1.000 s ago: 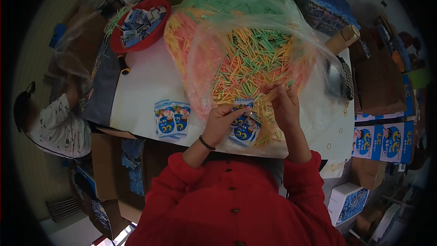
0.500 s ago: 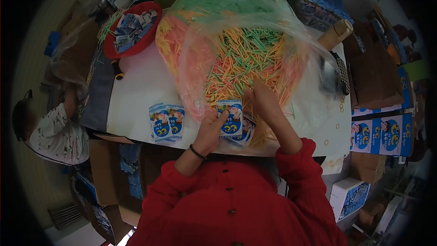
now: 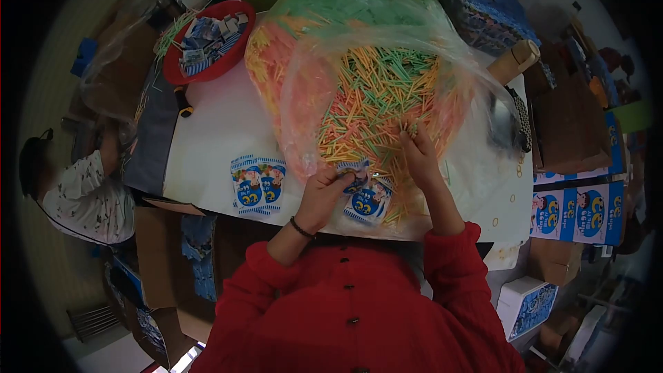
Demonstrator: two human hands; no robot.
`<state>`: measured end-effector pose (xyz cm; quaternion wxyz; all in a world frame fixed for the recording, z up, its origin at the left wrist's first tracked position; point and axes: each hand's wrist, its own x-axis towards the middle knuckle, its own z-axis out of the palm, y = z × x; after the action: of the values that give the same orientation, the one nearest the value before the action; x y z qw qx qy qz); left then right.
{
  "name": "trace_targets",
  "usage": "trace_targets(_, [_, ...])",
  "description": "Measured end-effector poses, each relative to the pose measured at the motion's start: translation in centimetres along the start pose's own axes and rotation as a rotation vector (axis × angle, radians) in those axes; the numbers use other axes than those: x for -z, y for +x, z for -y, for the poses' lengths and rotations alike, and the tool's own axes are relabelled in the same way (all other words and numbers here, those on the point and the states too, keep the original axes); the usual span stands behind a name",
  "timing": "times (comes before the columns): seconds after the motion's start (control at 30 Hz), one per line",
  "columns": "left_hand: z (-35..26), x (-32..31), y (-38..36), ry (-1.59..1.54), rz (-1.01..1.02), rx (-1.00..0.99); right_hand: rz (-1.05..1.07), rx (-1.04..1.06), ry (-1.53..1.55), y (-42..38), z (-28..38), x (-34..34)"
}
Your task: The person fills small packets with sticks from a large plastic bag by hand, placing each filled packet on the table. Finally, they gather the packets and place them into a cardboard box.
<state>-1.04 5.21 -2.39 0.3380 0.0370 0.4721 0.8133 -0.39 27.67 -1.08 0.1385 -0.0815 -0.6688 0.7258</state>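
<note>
My left hand (image 3: pixel 323 197) is closed around a small blue-and-white packet (image 3: pixel 355 170), tilted so its printed front shows only in part. To its right, my right hand (image 3: pixel 420 157) pinches a few short coloured sticks (image 3: pixel 409 128) at its fingertips. Beyond both hands lies a large clear plastic bag (image 3: pixel 304 90), open at the front and full of thin green, orange and pink sticks (image 3: pixel 380 83). Further printed packets (image 3: pixel 368 200) rest under and beside the held one. Another group of packets (image 3: pixel 246 186) lies flat on the white table (image 3: pixel 207 138), left of my left hand.
A red bowl (image 3: pixel 242 52) of small packets stands at the back left, near a yellow-and-black handle (image 3: pixel 183 102). At the right are a tan cylinder (image 3: pixel 512 62) and printed cartons (image 3: pixel 577 214). A person in a patterned shirt (image 3: pixel 90 200) sits at the left.
My right hand has shifted right and now shows sticks between its fingertips. The packet in my left hand has tipped from facing up to a slant, uncovering the packets below.
</note>
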Motion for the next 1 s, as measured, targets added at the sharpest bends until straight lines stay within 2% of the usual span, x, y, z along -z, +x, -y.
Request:
trace_targets(0.07, [-0.5, -0.6, 0.7, 0.106, -0.039, -0.129, 0.02, -0.06, -0.034, -0.5, -2.2, 1.2])
trace_targets(0.13, [-0.6, -0.3, 1.3, 0.109, -0.023, -0.11, 0.047, -0.121, -0.07, -0.5, -1.9, 1.2])
trace_targets(0.2, [-0.8, -0.2, 1.5, 0.11, -0.015, -0.086, -0.119, -0.19, 0.133, -0.7, -0.9, 1.2])
trace_targets(0.23, [-0.9, -0.2, 1.7, 0.177, 0.02, -0.098, -0.116, -0.192, 0.133, -0.7, -0.5, 1.4])
trace_targets(0.3, [-1.3, -0.2, 1.8, 0.245, 0.051, -0.11, -0.031, -0.04, 0.168, -0.7, 0.3, 2.0])
trace_targets(0.33, [-1.6, -0.1, 1.8, 0.352, 0.085, -0.135, -0.03, -0.043, 0.17, -0.9, 1.5, 1.2])
trace_targets(0.4, [-1.9, -0.2, 1.8, 0.46, 0.121, -0.153, 0.148, 0.093, 0.429, -1.4, 4.0, -0.5])
trace_targets(0.43, [-1.9, -0.3, 1.8, 0.479, 0.132, -0.16, 0.144, 0.092, 0.43, -1.7, 4.9, -1.1])
trace_targets(0.5, [-2.2, -0.8, 1.7, 0.499, 0.147, -0.166, 0.325, 0.163, 0.428, -2.0, 6.0, -1.9])
trace_targets(0.53, [-2.5, -1.1, 1.6, 0.555, 0.16, -0.197, 0.323, 0.163, 0.428, -2.0, 6.0, -2.1])
trace_targets(0.6, [-2.6, -1.2, 1.5, 0.611, 0.168, -0.228, 0.401, 0.23, 0.215, -2.0, 6.0, -2.4])
trace_targets(0.73, [-2.4, -1.1, 1.3, 0.585, 0.142, -0.236, 0.48, 0.208, 0.085, -2.3, 6.3, -3.0])
trace_targets(0.83, [-2.4, -0.9, 1.5, 0.569, 0.142, -0.279, 0.396, 0.126, 0.091, -2.6, 5.7, -3.3])
trace_targets(0.9, [-2.2, -0.7, 1.6, 0.589, 0.141, -0.287, 0.128, 0.13, 0.491, -2.0, 3.5, -3.1])
trace_targets(0.93, [-2.1, -0.6, 1.6, 0.457, 0.112, -0.212, 0.127, 0.13, 0.49, -1.6, 3.1, -2.6])
trace_targets(0.97, [-2.0, -0.7, 1.6, 0.325, 0.084, -0.136, 0.012, 0.08, 0.38, -1.1, 2.8, -1.8])
trace_targets(1.0, [-2.1, -0.9, 1.6, 0.327, 0.089, -0.137, -0.102, 0.031, 0.27, -0.7, 2.5, -1.0])
